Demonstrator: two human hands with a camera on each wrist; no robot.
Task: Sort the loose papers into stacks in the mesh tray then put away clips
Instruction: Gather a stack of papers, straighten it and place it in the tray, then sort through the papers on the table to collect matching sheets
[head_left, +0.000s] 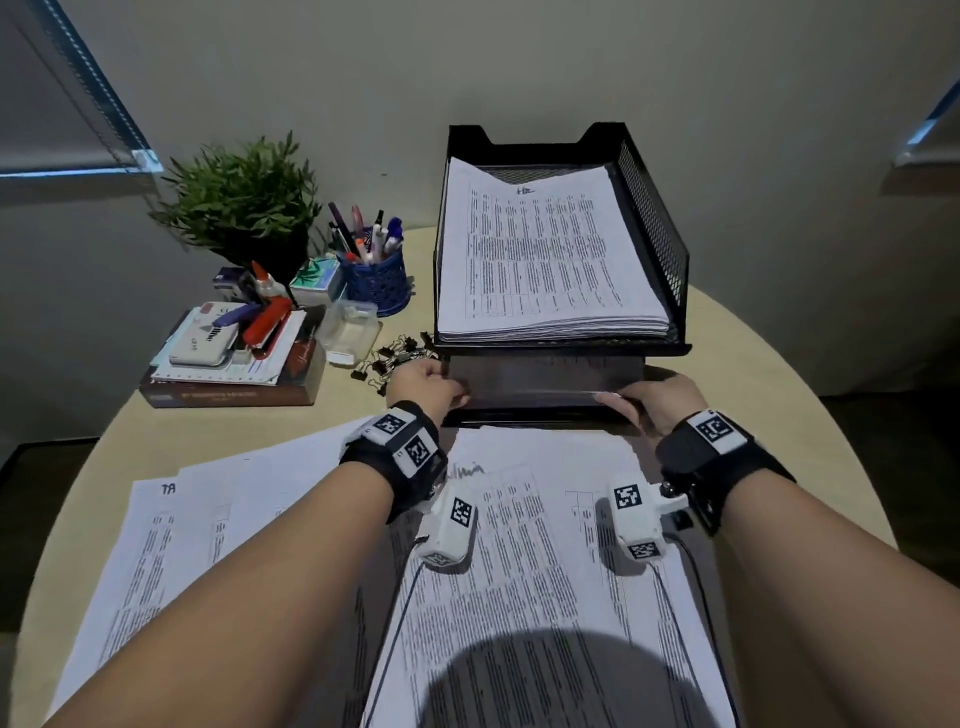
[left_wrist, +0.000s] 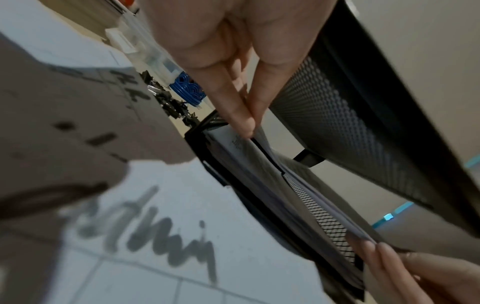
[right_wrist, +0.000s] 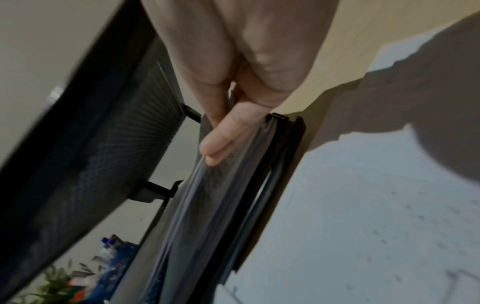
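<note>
**K:** Loose papers (head_left: 545, 545) nearest — spread across the near half of the round table (head_left: 779, 332), overlapping, one marked "TA" at the left. Both forearms reach out over them.

**R:** Hands?

**K:** Left hand (head_left: 423, 387) and right hand (head_left: 657, 400) are both at the front of the mesh tray (head_left: 657, 228), at the lower tier. Each pinches an edge of a paper stack (left_wrist: 262, 164) sitting in that lower tier — left hand on its left end, right hand on its right end.

**R:** Fingers confirmed?

**K:** Wrist views show it. Left thumb and finger closed narrow on the sheet edge; right fingers (right_wrist: 221, 142) the same, pressed together around the paper.

**R:** Upper tier?

**K:** Printed stack (head_left: 540, 249) lying in it, slightly skewed, handwritten mark at the top.

**R:** Clips?

**K:** Binder clips (head_left: 397, 356) in a loose pile on the table, just left of the tray's front corner, beside the left hand. Clear plastic box (head_left: 348, 327) next to them, blue pen cup (head_left: 374, 278) and potted plant (head_left: 244, 202) behind.
</note>
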